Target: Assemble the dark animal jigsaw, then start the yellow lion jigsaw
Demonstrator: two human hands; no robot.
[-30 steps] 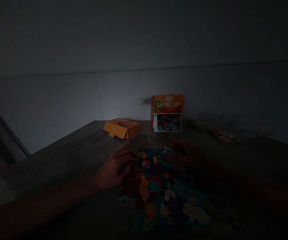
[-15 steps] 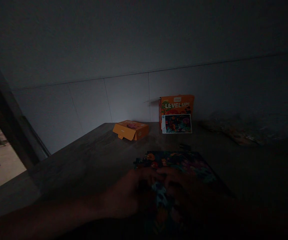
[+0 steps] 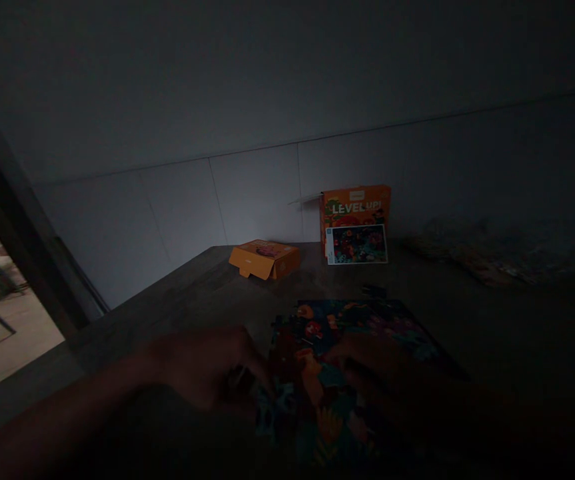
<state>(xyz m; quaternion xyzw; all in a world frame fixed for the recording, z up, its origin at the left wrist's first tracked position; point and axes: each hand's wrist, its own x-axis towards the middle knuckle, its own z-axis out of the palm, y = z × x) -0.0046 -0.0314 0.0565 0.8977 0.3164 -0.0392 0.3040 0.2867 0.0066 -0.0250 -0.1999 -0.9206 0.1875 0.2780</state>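
A dark, colourful jigsaw puzzle (image 3: pixel 317 380), partly joined, lies on the grey table in front of me. My left hand (image 3: pixel 212 367) is at its left edge, fingers curled and closed on a light-blue puzzle section (image 3: pixel 272 407). Whether that section is joined to the rest, I cannot tell in the dim light. Over the right half of the puzzle, my right hand (image 3: pixel 380 363) lies with its fingers stretched out, and its wrist fades into darkness. A loose puzzle piece (image 3: pixel 374 291) sits just beyond the far edge.
An orange box (image 3: pixel 265 259) with an open flap lies at the back. Beside it stands an orange "LEVEL UP!" box (image 3: pixel 356 205) with a picture card (image 3: pixel 357 245) leaning on it. Clear plastic bags (image 3: pixel 497 257) lie at right. A wall (image 3: pixel 257 193) closes the back.
My left hand has moved left from the middle of the puzzle, and the light-blue section has shifted left with it. My right hand stays over the puzzle. The view has shifted slightly.
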